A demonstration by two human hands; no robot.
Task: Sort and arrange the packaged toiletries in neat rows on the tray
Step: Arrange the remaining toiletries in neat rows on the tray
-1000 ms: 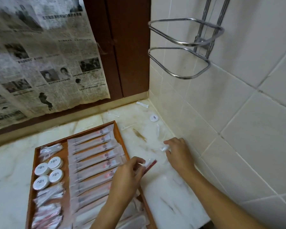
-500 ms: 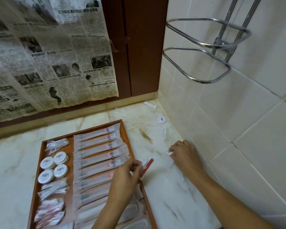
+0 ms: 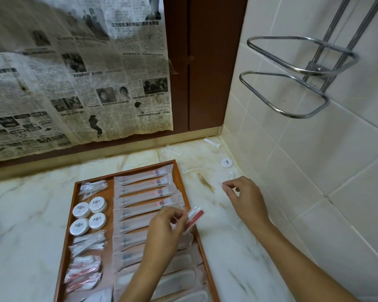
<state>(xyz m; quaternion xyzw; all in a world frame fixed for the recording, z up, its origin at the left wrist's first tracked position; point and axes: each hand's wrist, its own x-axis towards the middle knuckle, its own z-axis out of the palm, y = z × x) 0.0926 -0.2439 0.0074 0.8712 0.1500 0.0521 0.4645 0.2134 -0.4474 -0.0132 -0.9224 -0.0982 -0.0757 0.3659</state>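
Observation:
A brown wooden tray (image 3: 73,219) lies on the marble counter. Long white sachets (image 3: 144,188) fill its right side in a row. On its left side sit several round white tins (image 3: 90,214) and small clear packets (image 3: 88,240). My left hand (image 3: 164,232) hovers over the tray's right rim, pinching a small packet with a red strip (image 3: 193,217). My right hand (image 3: 244,195) is on the counter to the right, fingertips closed on a small clear packet (image 3: 224,186). A lone round tin (image 3: 226,162) and clear packets (image 3: 212,142) lie near the corner.
A tiled wall (image 3: 314,171) rises right beside my right hand. Chrome wire holders (image 3: 292,94) stick out from it above the counter. Newspaper (image 3: 74,73) covers the back panel next to a dark wooden door. A brown stain (image 3: 205,182) marks the counter.
My right hand has lifted slightly off the counter with the small clear packet pinched. The left hand stays over the tray edge with the red-striped packet. The view has shifted down and left.

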